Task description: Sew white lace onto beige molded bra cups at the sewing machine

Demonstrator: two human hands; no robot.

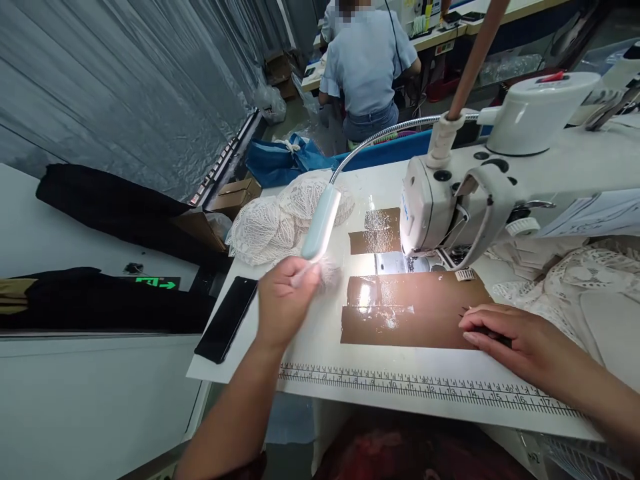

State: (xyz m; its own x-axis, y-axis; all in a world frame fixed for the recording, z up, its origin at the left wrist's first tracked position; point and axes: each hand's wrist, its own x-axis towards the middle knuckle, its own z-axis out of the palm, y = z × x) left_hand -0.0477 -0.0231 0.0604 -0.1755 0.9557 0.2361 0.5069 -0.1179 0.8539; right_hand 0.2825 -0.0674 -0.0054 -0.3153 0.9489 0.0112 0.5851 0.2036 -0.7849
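My left hand is closed in a pinch on a small piece of white lace, blurred by motion, just under the lamp head. To the right, my right hand rests at the edge of a brown taped board, its fingers curled round small dark thread snips. Two thin points of the snips stick out past the fingertips, and most of the rest is hidden. Beyond the board stands the white sewing machine, its needle area lit. White lace pieces lie heaped behind my left hand.
A black phone lies at the table's left edge. A printed ruler runs along the front edge. More lace is piled on the right. A flexible lamp neck arches over the table. A co-worker sits farther back.
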